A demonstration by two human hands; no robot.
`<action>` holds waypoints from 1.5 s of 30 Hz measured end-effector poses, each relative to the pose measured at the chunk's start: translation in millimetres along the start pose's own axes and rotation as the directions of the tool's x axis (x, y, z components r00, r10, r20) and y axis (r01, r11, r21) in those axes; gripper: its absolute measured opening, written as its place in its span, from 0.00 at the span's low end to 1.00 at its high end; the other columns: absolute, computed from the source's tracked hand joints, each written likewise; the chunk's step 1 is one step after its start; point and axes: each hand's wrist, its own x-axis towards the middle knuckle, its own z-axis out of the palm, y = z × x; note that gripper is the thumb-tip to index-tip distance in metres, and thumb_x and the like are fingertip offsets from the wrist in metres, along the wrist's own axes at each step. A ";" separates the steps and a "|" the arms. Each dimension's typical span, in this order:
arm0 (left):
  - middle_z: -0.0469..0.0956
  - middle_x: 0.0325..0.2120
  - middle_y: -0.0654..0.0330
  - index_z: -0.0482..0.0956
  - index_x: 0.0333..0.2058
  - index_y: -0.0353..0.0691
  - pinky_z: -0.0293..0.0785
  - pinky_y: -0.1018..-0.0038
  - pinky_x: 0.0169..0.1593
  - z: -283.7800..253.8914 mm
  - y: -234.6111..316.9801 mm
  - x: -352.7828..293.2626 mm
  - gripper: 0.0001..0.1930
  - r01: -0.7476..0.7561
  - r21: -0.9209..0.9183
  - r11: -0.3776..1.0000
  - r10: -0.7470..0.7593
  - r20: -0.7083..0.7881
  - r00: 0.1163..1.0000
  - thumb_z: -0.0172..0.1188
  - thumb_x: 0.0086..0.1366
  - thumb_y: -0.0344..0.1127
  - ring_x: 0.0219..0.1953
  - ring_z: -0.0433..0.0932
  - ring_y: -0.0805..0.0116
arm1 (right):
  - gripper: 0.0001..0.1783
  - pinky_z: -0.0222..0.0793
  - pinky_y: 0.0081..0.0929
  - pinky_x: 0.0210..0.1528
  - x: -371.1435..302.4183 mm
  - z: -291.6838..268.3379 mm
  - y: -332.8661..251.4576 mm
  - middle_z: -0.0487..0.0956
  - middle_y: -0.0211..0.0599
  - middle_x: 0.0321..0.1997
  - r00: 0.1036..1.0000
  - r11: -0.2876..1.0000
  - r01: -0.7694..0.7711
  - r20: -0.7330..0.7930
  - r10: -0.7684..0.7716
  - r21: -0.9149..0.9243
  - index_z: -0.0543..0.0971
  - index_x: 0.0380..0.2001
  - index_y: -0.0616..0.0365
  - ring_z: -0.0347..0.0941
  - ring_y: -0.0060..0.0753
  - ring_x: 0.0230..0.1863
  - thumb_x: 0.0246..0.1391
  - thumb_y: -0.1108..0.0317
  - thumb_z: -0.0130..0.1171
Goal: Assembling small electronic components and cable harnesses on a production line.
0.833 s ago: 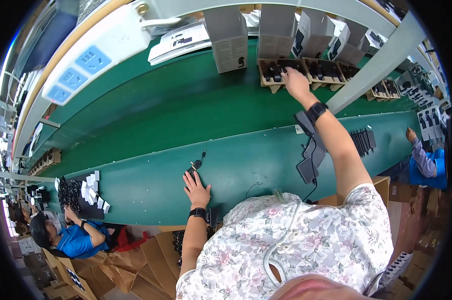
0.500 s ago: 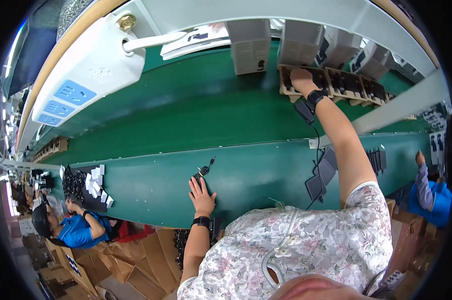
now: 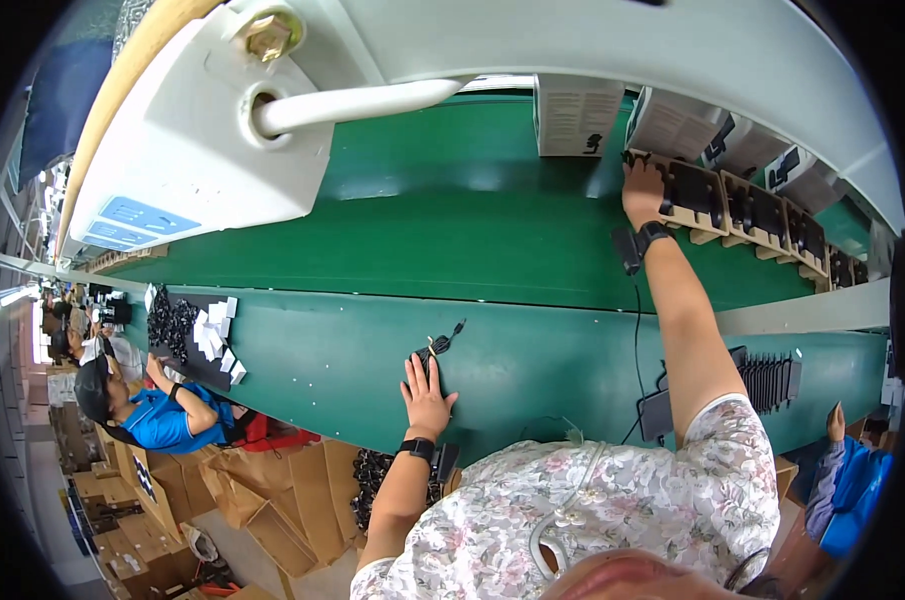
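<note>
My left hand (image 3: 428, 408) lies flat on the green bench, fingers spread. Its fingertips touch a bundled black cable (image 3: 441, 345) whose plug end points away from me. Stretched far to the right, my right hand (image 3: 643, 192) is at the near-left end of a brown moulded tray (image 3: 711, 222) with black devices in it. The right fingers are curled over that end, with something black at their tips; what they grip is mostly hidden. Both wrists carry black bands with small black boxes; a thin cable hangs from the right one.
More filled trays (image 3: 755, 235) run rightward beside white printed boxes (image 3: 578, 115). Flat black devices (image 3: 773, 383) stand in a row near my right arm. A white power strip (image 3: 203, 130) hangs overhead. Co-workers in blue (image 3: 178, 415) sit at left and right. Black cables and white pieces (image 3: 211, 330) lie left.
The view has shifted, so trays and boxes appear farther right. My right hand remains at the tray's left end, and my left hand still rests by the cable.
</note>
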 end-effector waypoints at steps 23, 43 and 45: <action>0.31 0.64 0.47 0.41 0.63 0.42 0.42 0.49 0.62 2.3 -2.7 13.8 0.46 0.003 0.056 0.998 -0.005 0.039 0.999 0.57 0.54 0.51 0.66 0.30 0.49 | 0.14 0.70 0.41 0.40 10.9 2.7 36.2 0.70 0.45 0.45 0.968 0.997 -0.067 0.247 0.053 0.048 0.65 0.45 0.53 0.70 0.48 0.45 0.55 0.64 0.46; 0.43 0.62 0.44 0.62 0.54 0.40 0.54 0.54 0.58 -14.1 -16.7 -2.0 0.31 -0.158 -0.067 0.985 0.129 -0.313 0.941 0.62 0.52 0.37 0.62 0.45 0.44 | 0.17 0.64 0.29 0.47 -213.7 -160.5 -25.1 0.70 0.40 0.45 0.801 0.585 0.148 0.250 -0.544 0.798 0.71 0.47 0.57 0.69 0.36 0.43 0.52 0.69 0.54; 0.51 0.58 0.44 0.66 0.49 0.39 0.58 0.56 0.56 -34.5 -14.2 -30.6 0.25 -0.236 -0.224 0.946 0.162 -0.304 0.939 0.61 0.52 0.34 0.59 0.52 0.44 | 0.14 0.64 0.23 0.42 -252.7 -195.0 -30.9 0.71 0.36 0.39 0.714 0.479 0.044 0.308 -0.628 0.877 0.72 0.44 0.59 0.68 0.30 0.36 0.53 0.70 0.54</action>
